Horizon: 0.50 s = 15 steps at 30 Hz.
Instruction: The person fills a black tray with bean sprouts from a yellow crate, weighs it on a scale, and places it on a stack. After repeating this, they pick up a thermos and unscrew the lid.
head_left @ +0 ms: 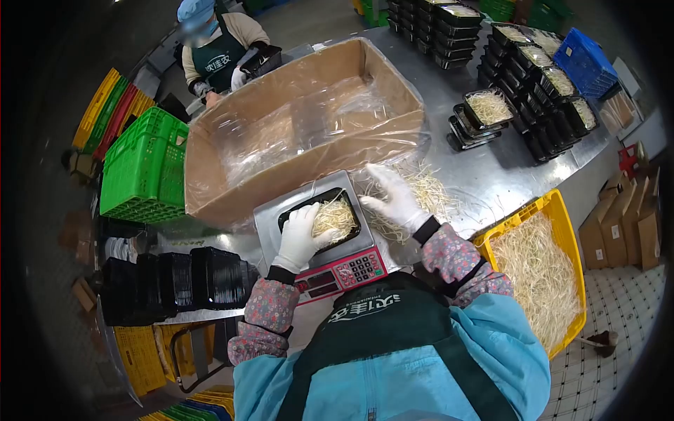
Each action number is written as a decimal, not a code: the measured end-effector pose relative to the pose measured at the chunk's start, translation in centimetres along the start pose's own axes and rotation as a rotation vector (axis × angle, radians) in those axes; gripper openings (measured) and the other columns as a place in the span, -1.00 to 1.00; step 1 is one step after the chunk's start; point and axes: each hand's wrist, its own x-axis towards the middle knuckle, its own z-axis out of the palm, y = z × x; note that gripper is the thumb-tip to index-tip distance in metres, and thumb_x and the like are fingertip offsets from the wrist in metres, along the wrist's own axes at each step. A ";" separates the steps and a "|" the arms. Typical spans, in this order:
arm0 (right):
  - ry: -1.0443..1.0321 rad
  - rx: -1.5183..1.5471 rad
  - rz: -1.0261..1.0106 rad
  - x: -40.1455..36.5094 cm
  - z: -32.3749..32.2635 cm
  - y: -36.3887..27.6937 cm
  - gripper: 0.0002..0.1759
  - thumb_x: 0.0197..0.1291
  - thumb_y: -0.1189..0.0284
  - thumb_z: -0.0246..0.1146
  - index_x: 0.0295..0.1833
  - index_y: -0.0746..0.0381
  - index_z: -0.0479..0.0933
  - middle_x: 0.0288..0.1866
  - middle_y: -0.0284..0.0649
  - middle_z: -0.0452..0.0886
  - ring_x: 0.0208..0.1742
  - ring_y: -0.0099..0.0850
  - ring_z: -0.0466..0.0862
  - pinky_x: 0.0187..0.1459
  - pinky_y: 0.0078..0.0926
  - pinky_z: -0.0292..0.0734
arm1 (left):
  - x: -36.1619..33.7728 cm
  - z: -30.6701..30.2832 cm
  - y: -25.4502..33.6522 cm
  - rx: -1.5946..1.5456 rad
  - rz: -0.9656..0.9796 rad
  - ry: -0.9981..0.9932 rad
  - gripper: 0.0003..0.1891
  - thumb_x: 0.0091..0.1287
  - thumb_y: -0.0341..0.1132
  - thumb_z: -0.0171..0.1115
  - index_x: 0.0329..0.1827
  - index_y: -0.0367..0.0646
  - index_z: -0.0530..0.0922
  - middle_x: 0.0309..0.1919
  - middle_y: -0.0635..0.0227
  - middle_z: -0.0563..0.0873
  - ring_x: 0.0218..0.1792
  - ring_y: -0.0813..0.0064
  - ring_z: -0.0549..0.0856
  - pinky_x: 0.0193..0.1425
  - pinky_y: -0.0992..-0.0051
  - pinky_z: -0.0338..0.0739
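A black tray (358,229) of pale bean sprouts (335,219) rests on the metal plate of a scale (265,223) with a red keypad panel. My left hand (300,237), in a white glove, lies over the tray's left part, touching the sprouts, its thumb and fingers spread. To the right of the tray, my gloved right hand (394,200) is over a loose heap of sprouts (430,189) on the steel table, fingers apart. Whether sprouts lie beneath its palm is hidden.
Beyond the scale stands a large cardboard box (281,172) lined with clear plastic. Filled trays (488,109) are stacked at right. A yellow crate (572,259) of sprouts is near my right side, empty black trays (210,277) at left. A co-worker (221,52) handles a tray across the table.
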 end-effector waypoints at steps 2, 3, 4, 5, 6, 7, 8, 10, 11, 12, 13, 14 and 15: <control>-0.033 -0.306 0.250 -1.2 -0.1 4.8 -0.02 0.08 0.04 0.47 0.51 0.31 0.26 0.51 0.07 0.34 0.58 -0.03 0.23 0.56 -0.14 0.11 | -0.3 -0.7 0.6 -0.006 -0.016 -0.016 -0.20 0.14 -0.01 0.49 0.38 -0.29 0.44 0.19 0.02 0.59 0.21 0.01 0.51 0.35 0.17 0.39; -0.096 -0.494 0.375 -1.9 0.2 6.6 0.00 0.07 0.02 0.47 0.50 0.34 0.27 0.51 0.08 0.33 0.57 -0.02 0.24 0.56 -0.13 0.10 | -0.2 -0.6 0.6 -0.010 -0.022 -0.017 -0.20 0.13 -0.02 0.50 0.37 -0.28 0.44 0.19 0.03 0.59 0.21 0.01 0.51 0.34 0.17 0.39; -0.091 -0.546 0.354 -2.6 1.3 9.3 -0.02 0.07 0.03 0.47 0.49 0.32 0.28 0.48 0.06 0.36 0.55 -0.02 0.26 0.54 -0.11 0.13 | 0.0 -0.6 0.7 -0.013 -0.026 -0.017 -0.20 0.13 -0.02 0.50 0.37 -0.28 0.44 0.19 0.04 0.59 0.20 0.02 0.51 0.34 0.17 0.39; -0.086 -0.599 0.332 -3.3 2.9 12.5 -0.04 0.06 0.04 0.47 0.48 0.30 0.30 0.46 0.04 0.39 0.52 -0.02 0.29 0.52 -0.09 0.16 | 0.2 -0.5 0.7 -0.016 -0.031 -0.016 -0.20 0.12 -0.02 0.51 0.37 -0.28 0.45 0.19 0.05 0.59 0.20 0.03 0.51 0.34 0.16 0.39; -0.126 -0.602 0.333 -3.1 2.8 12.9 -0.07 0.06 0.05 0.47 0.46 0.28 0.33 0.42 0.02 0.42 0.50 -0.03 0.32 0.49 -0.08 0.19 | 0.3 -0.4 0.8 -0.021 -0.024 -0.005 -0.20 0.12 -0.04 0.51 0.37 -0.28 0.45 0.19 0.05 0.59 0.19 0.03 0.51 0.33 0.16 0.39; -0.166 -0.604 0.334 -2.8 2.6 13.4 -0.10 0.05 0.06 0.47 0.45 0.26 0.35 0.39 0.00 0.44 0.47 -0.03 0.35 0.46 -0.07 0.23 | 0.3 -0.4 0.8 -0.024 -0.018 0.006 -0.21 0.11 -0.05 0.52 0.37 -0.27 0.45 0.19 0.05 0.60 0.19 0.03 0.51 0.33 0.17 0.40; -0.253 -0.557 0.358 -2.3 2.3 14.0 -0.14 0.05 0.07 0.47 0.42 0.23 0.39 0.35 -0.02 0.47 0.44 -0.05 0.37 0.43 -0.07 0.26 | 0.2 -0.4 0.9 -0.027 -0.013 0.016 -0.21 0.11 -0.06 0.53 0.36 -0.27 0.45 0.18 0.05 0.60 0.18 0.03 0.52 0.33 0.17 0.40; -0.163 -0.511 0.246 -2.7 2.8 15.1 -0.43 0.03 0.15 0.46 0.16 0.12 0.61 0.10 -0.10 0.61 0.24 -0.10 0.54 0.23 -0.09 0.43 | 0.1 -0.6 1.0 -0.025 -0.014 0.014 -0.21 0.10 -0.07 0.53 0.36 -0.27 0.45 0.20 0.05 0.59 0.18 0.02 0.53 0.32 0.17 0.41; -0.175 -0.502 0.266 -3.0 3.2 16.2 -0.50 0.04 0.16 0.45 0.10 0.11 0.64 0.05 -0.11 0.63 0.19 -0.09 0.57 0.21 -0.10 0.45 | 0.1 -0.7 1.0 -0.025 -0.011 0.017 -0.21 0.10 -0.07 0.53 0.36 -0.28 0.45 0.20 0.05 0.59 0.18 0.02 0.53 0.32 0.17 0.42; -0.188 -0.494 0.284 -2.8 3.0 16.4 -0.56 0.05 0.16 0.45 0.04 0.09 0.67 0.01 -0.11 0.65 0.15 -0.08 0.60 0.18 -0.11 0.48 | 0.1 -1.1 1.4 -0.034 -0.017 0.045 -0.22 0.11 -0.08 0.53 0.36 -0.28 0.45 0.21 0.04 0.59 0.19 0.01 0.53 0.33 0.17 0.42; -0.200 -0.486 0.301 -2.6 2.9 16.6 -0.62 0.06 0.17 0.44 -0.01 0.08 0.71 -0.04 -0.11 0.67 0.10 -0.08 0.63 0.16 -0.13 0.50 | -0.2 -1.6 2.0 -0.043 -0.024 0.074 -0.23 0.12 -0.10 0.52 0.36 -0.29 0.45 0.23 0.03 0.58 0.21 -0.01 0.53 0.34 0.17 0.42; -0.091 -0.472 0.277 -2.8 2.7 16.7 -0.69 0.09 0.19 0.41 -0.08 0.08 0.74 -0.16 -0.09 0.72 -0.04 -0.04 0.69 0.07 -0.10 0.56 | -0.5 -1.9 2.2 -0.050 -0.032 0.103 -0.24 0.12 -0.11 0.52 0.36 -0.30 0.45 0.24 0.01 0.58 0.22 -0.02 0.53 0.35 0.16 0.42; -0.076 -0.409 0.308 -2.6 1.8 16.1 -0.69 0.08 0.22 0.43 -0.08 0.11 0.73 -0.17 -0.06 0.71 -0.06 -0.03 0.69 0.05 -0.11 0.57 | -0.9 -1.9 2.0 -0.078 -0.050 0.161 -0.25 0.15 -0.12 0.50 0.36 -0.30 0.45 0.25 -0.01 0.57 0.25 -0.03 0.52 0.37 0.17 0.41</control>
